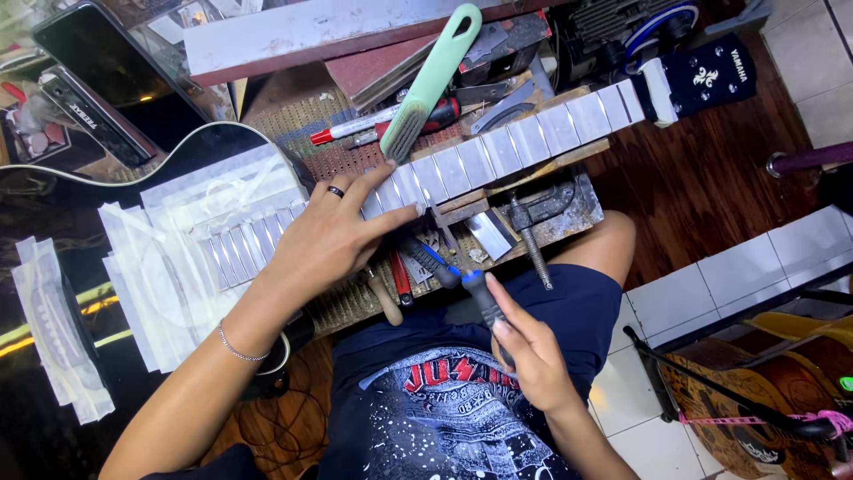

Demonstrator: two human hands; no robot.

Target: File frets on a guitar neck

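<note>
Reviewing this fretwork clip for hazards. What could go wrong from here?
1. The left hand lies flat on the taped guitar neck, fingertips close to the tip of the tool that the right hand holds; a slip could jab a finger.
2. A slip could also gouge the neck beyond the tape.
3. The green brush, red marker and blades lie loose beside the neck and could get knocked off.
</note>
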